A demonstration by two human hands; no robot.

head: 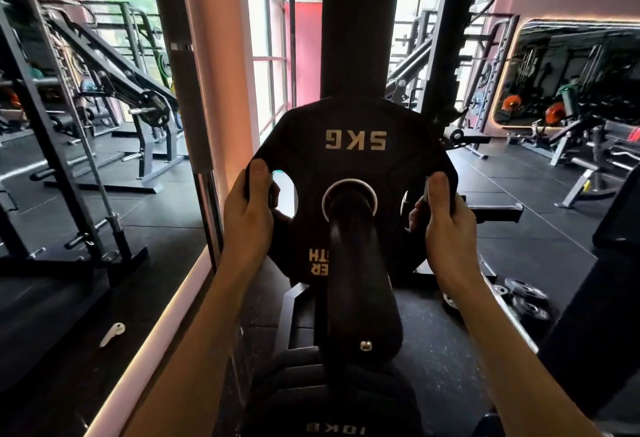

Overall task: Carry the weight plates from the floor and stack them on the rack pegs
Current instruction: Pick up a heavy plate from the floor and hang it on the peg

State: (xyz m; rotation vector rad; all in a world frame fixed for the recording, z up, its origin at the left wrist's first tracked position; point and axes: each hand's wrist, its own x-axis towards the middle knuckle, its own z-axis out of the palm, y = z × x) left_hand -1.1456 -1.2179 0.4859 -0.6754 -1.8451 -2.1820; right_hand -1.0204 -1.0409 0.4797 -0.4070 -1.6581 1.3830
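From the head camera I see a black weight plate (349,159) held upright with its centre hole already threaded over the black rack peg (360,277), which runs from the plate toward me and ends in a rounded cap with a small silver bolt. The plate's white "5KG" marking reads upside down above the peg.

My left hand (249,215) has its grip clenched on the plate's rim to the left of the peg, thumb on the near face and fingers curled through the cut-out handle hole. My right hand (446,225) has the same grip to the right of the peg, thumb laid along the rim edge and fingers wrapped through the opposite hole. Both forearms reach in from the bottom of the frame on either side of the peg.

Behind the plate, the rack upright (356,24) rises as a dark column. Directly below the peg's capped end, a second plate (332,429) marked "10KG" shows at the frame's lower edge.

On the floor to the right of the peg, several smaller plates (528,301) lie in a loose pile. To the peg's left, a white earbud (112,334) rests on a dark ledge beside a lit strip.
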